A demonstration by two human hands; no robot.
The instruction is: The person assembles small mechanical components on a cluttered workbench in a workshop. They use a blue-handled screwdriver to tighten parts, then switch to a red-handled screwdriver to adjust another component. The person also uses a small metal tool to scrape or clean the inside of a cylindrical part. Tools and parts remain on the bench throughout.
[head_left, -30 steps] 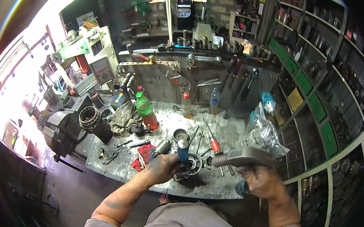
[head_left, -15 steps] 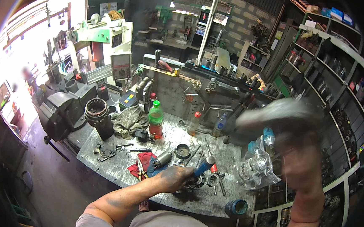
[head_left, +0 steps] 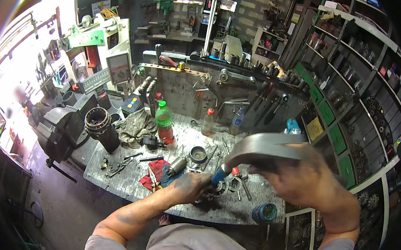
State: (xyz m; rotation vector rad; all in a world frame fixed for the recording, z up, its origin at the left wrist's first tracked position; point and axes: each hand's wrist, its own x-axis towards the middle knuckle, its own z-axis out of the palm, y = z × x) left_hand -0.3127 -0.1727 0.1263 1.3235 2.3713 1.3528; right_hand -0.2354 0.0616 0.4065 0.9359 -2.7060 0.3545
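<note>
My left hand (head_left: 192,187) is wrapped round a blue-handled tool with a metal cap (head_left: 220,174). The tool leans over a round metal part (head_left: 219,188) on the bench, and its lower end is hidden behind my hand. My right hand (head_left: 297,171) grips a heavy curved grey metal piece (head_left: 259,150), partly blurred. Its left end is at the tool's cap; whether they touch I cannot tell. Beside the round part lie a red-handled tool (head_left: 236,172) and a wrench-like tool (head_left: 246,188). A metal cylinder (head_left: 176,165) rests on red and blue cloths (head_left: 149,178) to the left.
Farther back on the bench (head_left: 126,185) stand a green-capped bottle (head_left: 164,122), two smaller bottles and a black ring (head_left: 199,154). A blue jar (head_left: 264,213) sits near the right front edge. At left are a vise (head_left: 61,127) and a dark cylinder (head_left: 102,130); shelves (head_left: 374,104) line the right.
My right hand has swung down and left with the curved metal piece, from high on the right to the tool's cap. My left hand stays on the blue-handled tool. The view has shifted slightly.
</note>
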